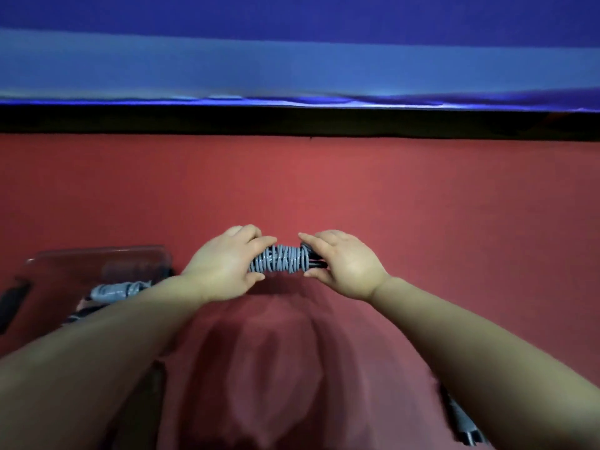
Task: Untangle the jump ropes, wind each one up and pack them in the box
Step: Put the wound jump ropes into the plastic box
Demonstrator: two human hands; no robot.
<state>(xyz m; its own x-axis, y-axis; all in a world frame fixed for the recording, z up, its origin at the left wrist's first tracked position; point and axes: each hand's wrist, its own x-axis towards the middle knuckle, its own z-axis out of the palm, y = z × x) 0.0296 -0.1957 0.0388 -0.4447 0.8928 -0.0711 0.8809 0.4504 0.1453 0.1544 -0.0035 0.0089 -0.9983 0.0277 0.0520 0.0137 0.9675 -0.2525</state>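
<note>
Red cloth (pixel 422 196) covers the table, and behind it runs a black strip with a blue wall (pixel 292 60) above. Both bare arms reach out over the cloth. Between the hands is a wound jump rope (pixel 280 258), a tight grey bundle of loops lying sideways, held up just above the cloth. The left hand (pixel 224 264) is closed around the left end of the bundle, fingers curled over the top and thumb below. The right hand (pixel 344 264) grips the right end, where a bit of black handle peeks out by the thumb. A clear plastic box (pixel 65 271) sits on the cloth to the left, partly hidden by the left arm. Inside it lies another grey rope bundle (pixel 120 290). Near the bottom right edge, beside the right arm, a third grey and black rope piece (pixel 462 420) shows, blurry.
</note>
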